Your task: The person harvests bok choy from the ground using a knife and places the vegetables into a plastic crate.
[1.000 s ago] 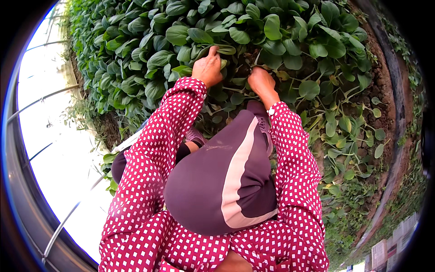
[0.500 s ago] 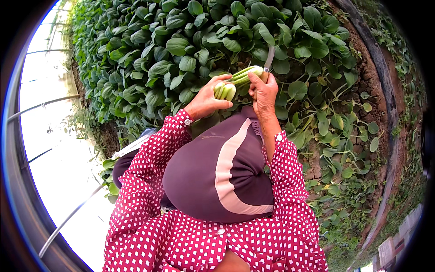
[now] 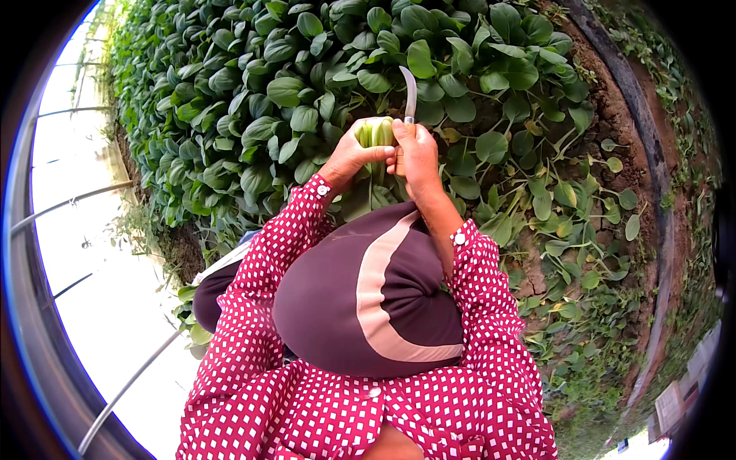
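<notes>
My left hand (image 3: 349,159) is wrapped round a bunch of bok choy (image 3: 373,133), its pale green stem ends facing up. Green leaves of the bunch show below the hands, partly hidden. My right hand (image 3: 418,157) grips the light handle of a small curved knife (image 3: 411,93), whose bare blade points away from me and bends left at the tip. Its thumb touches the right side of the bunch, so both hands are side by side above my knees.
Dense bok choy plants (image 3: 261,126) fill the bed ahead and to the left. Sparser, partly yellowed plants (image 3: 563,195) grow on bare soil to the right. A dark hose-like strip (image 3: 661,184) runs along the right side. Metal hoops (image 3: 73,184) stand against a bright covering at the left.
My right hand has moved left to the bunch, bringing the knife along. The separate bok choy it held against the handle now sits with the others in my left hand.
</notes>
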The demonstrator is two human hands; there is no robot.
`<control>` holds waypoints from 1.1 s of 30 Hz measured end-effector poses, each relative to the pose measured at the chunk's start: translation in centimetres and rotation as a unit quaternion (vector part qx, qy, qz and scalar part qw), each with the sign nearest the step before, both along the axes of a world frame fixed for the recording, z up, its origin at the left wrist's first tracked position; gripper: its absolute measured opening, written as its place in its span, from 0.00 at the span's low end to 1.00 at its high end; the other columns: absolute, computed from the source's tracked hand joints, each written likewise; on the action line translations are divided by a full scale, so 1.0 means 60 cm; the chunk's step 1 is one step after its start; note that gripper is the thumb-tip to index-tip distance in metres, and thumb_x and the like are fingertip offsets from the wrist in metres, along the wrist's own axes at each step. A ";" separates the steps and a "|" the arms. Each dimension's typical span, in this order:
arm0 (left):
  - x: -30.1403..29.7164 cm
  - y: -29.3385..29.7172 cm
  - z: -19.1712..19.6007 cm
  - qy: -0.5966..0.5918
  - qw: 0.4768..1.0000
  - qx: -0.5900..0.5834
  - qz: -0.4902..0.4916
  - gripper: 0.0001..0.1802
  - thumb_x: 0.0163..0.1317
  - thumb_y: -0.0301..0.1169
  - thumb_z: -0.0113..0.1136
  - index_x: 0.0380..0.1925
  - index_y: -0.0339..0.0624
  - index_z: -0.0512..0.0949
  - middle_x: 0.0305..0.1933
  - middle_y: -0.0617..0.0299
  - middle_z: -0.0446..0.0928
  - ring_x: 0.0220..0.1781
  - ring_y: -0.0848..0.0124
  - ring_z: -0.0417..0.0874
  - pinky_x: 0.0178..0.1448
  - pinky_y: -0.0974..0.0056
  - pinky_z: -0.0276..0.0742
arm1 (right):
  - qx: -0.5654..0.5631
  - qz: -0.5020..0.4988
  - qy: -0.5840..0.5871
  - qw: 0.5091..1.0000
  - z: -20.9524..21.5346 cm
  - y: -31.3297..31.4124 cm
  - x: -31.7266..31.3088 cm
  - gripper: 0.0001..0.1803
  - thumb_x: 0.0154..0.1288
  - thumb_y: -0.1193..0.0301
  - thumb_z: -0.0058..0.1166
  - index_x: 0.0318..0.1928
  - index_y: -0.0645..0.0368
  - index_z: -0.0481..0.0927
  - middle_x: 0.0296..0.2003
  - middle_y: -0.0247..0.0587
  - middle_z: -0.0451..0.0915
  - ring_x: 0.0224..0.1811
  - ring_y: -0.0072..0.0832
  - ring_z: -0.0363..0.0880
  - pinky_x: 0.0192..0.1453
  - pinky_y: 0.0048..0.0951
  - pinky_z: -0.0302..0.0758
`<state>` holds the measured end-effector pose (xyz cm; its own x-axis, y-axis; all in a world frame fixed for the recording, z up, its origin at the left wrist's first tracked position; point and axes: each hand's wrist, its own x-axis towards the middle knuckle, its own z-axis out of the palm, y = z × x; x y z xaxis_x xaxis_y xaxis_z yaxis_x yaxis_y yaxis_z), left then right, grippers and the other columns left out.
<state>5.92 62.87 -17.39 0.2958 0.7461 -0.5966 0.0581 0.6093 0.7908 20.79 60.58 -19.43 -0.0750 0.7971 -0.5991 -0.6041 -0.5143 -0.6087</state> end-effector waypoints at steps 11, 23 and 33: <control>0.093 0.111 -0.082 0.460 0.646 0.361 -0.490 0.22 0.51 0.30 0.67 0.46 0.39 0.76 0.46 0.50 0.79 0.42 0.54 0.86 0.43 0.56 0.82 | 0.009 -0.077 -0.259 0.963 -0.075 -0.065 0.084 0.13 0.72 0.63 0.56 0.39 0.60 0.72 0.29 0.34 0.78 0.15 0.13 0.67 0.14 0.17 0.62; 0.019 0.122 -0.111 0.591 0.533 0.345 -0.497 0.23 0.47 0.25 0.66 0.47 0.36 0.76 0.79 0.40 0.47 0.35 0.58 0.88 0.37 0.58 0.84 | 0.040 0.152 -0.496 0.854 -0.169 0.010 0.064 0.19 0.66 0.60 0.54 0.45 0.66 0.76 0.35 0.59 0.82 0.41 0.57 0.81 0.46 0.50 0.74; -0.030 0.142 -0.122 0.571 0.573 0.334 -0.485 0.37 0.46 0.27 0.66 0.61 0.34 0.71 0.79 0.49 0.52 0.45 0.61 0.87 0.44 0.58 0.84 | -0.032 0.174 -0.416 0.892 -0.282 0.092 0.017 0.21 0.63 0.60 0.56 0.43 0.68 0.78 0.37 0.61 0.82 0.44 0.58 0.80 0.50 0.50 0.74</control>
<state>4.14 71.38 -24.71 0.4660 0.7355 -0.4917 0.8241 -0.5631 -0.0613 21.79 66.08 -36.36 0.1812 0.7742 -0.6065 0.2458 -0.6328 -0.7343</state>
